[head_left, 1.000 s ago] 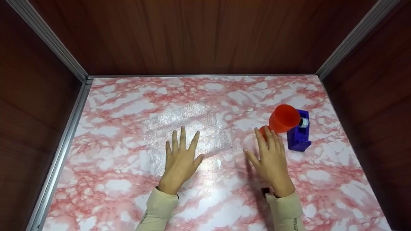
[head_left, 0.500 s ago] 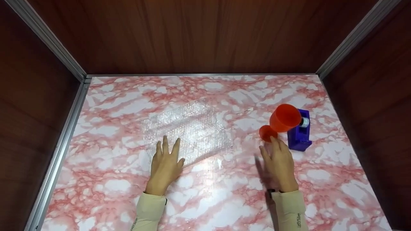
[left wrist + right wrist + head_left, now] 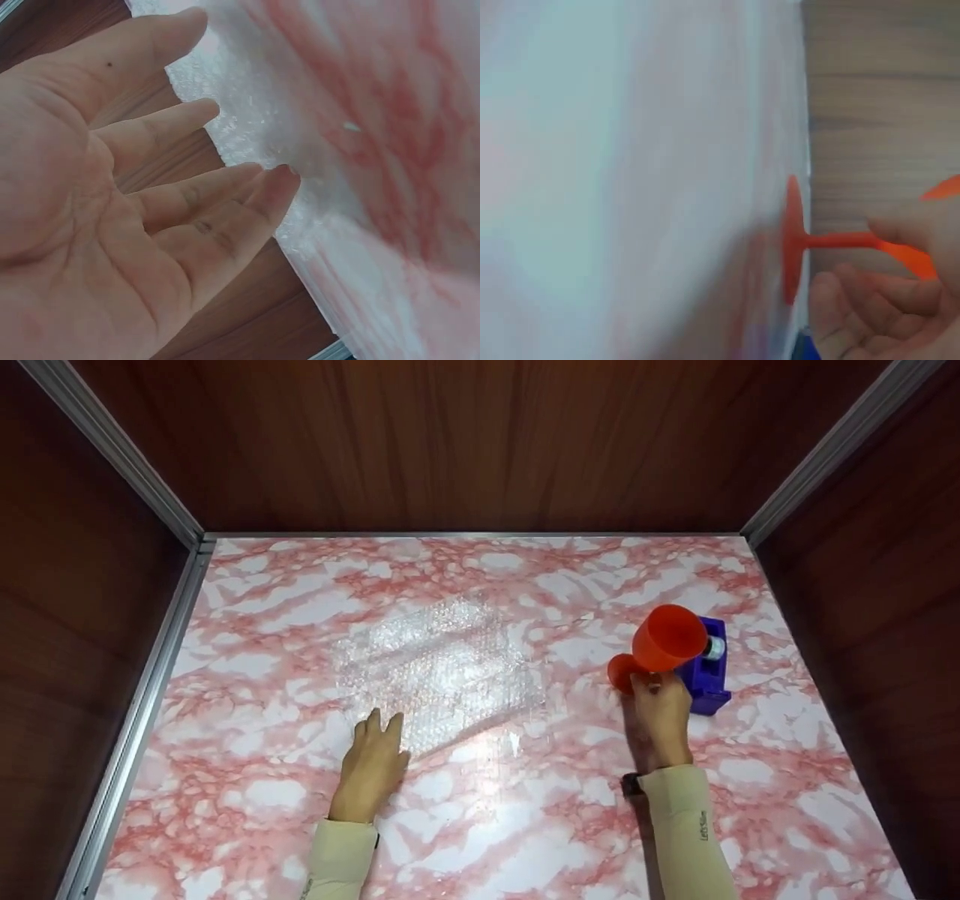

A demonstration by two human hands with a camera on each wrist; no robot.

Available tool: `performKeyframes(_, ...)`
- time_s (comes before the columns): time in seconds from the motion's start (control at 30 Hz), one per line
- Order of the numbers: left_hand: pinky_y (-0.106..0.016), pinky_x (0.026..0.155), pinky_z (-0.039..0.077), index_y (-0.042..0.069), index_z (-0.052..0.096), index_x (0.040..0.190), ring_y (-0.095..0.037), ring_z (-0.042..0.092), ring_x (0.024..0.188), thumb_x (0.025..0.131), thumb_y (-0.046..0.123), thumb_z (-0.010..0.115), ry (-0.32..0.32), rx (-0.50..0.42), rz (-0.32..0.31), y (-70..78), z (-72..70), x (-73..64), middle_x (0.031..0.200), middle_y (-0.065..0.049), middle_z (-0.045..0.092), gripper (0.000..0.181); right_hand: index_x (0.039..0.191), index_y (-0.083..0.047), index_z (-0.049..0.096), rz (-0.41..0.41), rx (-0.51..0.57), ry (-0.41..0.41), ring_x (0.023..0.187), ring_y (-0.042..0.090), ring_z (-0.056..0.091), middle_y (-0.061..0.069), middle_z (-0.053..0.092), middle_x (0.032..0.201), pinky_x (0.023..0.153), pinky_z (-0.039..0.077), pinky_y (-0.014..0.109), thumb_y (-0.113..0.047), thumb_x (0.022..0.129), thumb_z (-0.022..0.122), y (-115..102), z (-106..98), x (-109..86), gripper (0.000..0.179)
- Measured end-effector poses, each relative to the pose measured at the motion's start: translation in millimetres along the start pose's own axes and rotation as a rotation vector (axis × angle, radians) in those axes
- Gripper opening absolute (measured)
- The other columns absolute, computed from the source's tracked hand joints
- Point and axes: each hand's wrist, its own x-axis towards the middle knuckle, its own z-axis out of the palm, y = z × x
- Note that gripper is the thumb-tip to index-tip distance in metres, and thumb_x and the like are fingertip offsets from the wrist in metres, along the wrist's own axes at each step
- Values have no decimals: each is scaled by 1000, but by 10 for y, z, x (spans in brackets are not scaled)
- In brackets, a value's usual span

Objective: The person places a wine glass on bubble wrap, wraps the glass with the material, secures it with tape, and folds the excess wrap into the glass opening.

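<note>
Red cup (image 3: 669, 641) stood beside tape dispenser (image 3: 709, 690). Apparently grasping step: right hand (image 3: 664, 720) curled at stem (image 3: 844, 240), hold unclear; left hand (image 3: 369, 772) loosely spread. Next move likely needed firm pinch.

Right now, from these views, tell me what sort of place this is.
Probably a work booth: dark wood-look panels rise on three sides, metal framing runs along the corners, and a marbled surface lies between them.

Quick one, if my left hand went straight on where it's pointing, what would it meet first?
Most likely the transparent sheet of bubble wrap: in the head view, your left hand overlaps its near edge, though whether they touch is unclear.
</note>
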Motion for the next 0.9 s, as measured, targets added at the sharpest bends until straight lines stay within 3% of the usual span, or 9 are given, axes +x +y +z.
performKeyframes(0.13,-55,91,49,-4,52,139,-52,38,129,88,8,76,-19,-13,-13,-3,6,0,144,-38,36,58,106,4,65,34,67,29,92,39,60,23,64,94,90,44,49,-15,96,65,11,46,58,22)
performKeyframes(0.37,-55,90,49,-4,56,135,-51,41,125,85,5,77,30,-10,25,-13,37,-28,141,-38,39,54,112,4,65,173,184,-11,94,35,53,21,61,101,90,43,43,-21,98,63,24,111,122,29)
performKeyframes(0.43,-55,90,49,-4,57,134,-51,41,125,85,5,77,34,-12,35,-16,43,-36,141,-38,39,54,111,4,66,178,199,7,93,32,53,20,61,100,89,42,39,-19,98,63,18,110,115,27)
performKeyframes(0.47,-55,91,49,-4,57,135,-51,41,126,85,5,77,30,-14,37,-14,41,-36,142,-38,39,54,112,4,65,199,279,5,94,31,52,18,59,101,87,43,38,-16,98,63,6,114,105,25)
performKeyframes(0.53,-55,91,49,-3,57,135,-51,41,126,85,4,76,26,-17,40,-13,38,-33,143,-37,38,54,110,3,65,194,323,28,91,27,51,15,57,98,81,43,33,-12,97,64,-23,110,79,20)
performKeyframes(0.77,-52,93,49,0,54,140,-47,36,134,88,5,75,-69,-50,31,39,27,6,150,-34,33,56,121,11,38,171,1297,-119,81,52,36,34,35,94,68,39,56,9,101,49,-208,72,-63,23)
performKeyframes(0.83,-51,95,48,1,54,141,-47,34,135,89,5,75,-87,-54,38,62,33,17,151,-33,32,56,118,10,38,141,1328,-140,79,52,42,34,37,93,69,44,58,7,102,49,-243,29,-115,20)
performKeyframes(0.87,-50,96,48,1,54,141,-46,34,136,89,4,75,-91,-55,43,74,37,22,151,-32,32,56,116,9,42,93,1249,-128,78,49,46,33,40,91,70,46,54,4,102,51,-253,2,-137,17)
performKeyframes(0.9,-50,96,48,1,54,140,-46,34,136,89,4,75,-91,-52,52,85,44,26,151,-32,33,56,115,9,44,86,1244,-128,80,49,47,33,42,93,70,47,54,4,101,52,-264,-23,-161,17)
